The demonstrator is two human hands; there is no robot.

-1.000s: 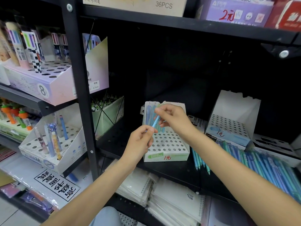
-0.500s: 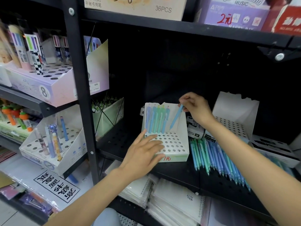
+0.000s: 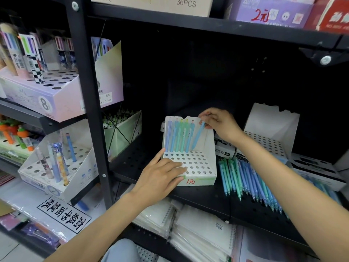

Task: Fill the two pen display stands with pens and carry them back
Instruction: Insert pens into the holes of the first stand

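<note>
Nearest, stacks of wrapped spiral notebooks [image 3: 204, 235] are seen on the lower shelf beneath the forearms. Above them, the left hand [image 3: 160, 178] is laid flat with straight fingers on the front left corner of the white pen display stand [image 3: 200, 167], which is set on the black perforated shelf [image 3: 245, 207] and marked "1元" in red on its front. Just to the right of the stand, a loose row of blue and green pens [image 3: 243, 178] is spread on the shelf. At the back row of the stand, five pens [image 3: 179, 135] are stood upright in the holes, and a sixth, a blue pen [image 3: 197, 136], is held tilted with its tip at the next hole; its top is pinched by the right hand [image 3: 219, 123]. Farther right and behind, a second stand [image 3: 272, 125], also white, is seen without pens.
</note>
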